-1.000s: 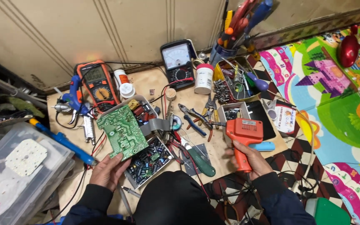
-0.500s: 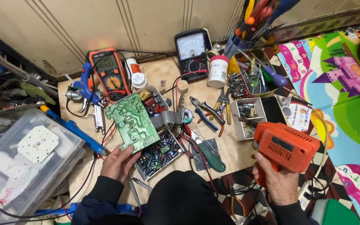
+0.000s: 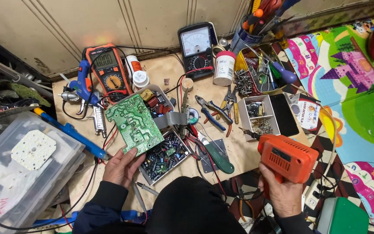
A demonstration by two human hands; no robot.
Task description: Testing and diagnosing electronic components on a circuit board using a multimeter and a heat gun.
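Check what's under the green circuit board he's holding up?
Under the green circuit board, held in the left hand, lies an open tray of small electronic components. Behind its top edge sits another box of parts. Whatever lies directly beneath the board is covered.

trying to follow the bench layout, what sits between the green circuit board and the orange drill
In the head view, between the green circuit board and the orange drill lie a tray of small components, red and black wires and a green-handled tool.
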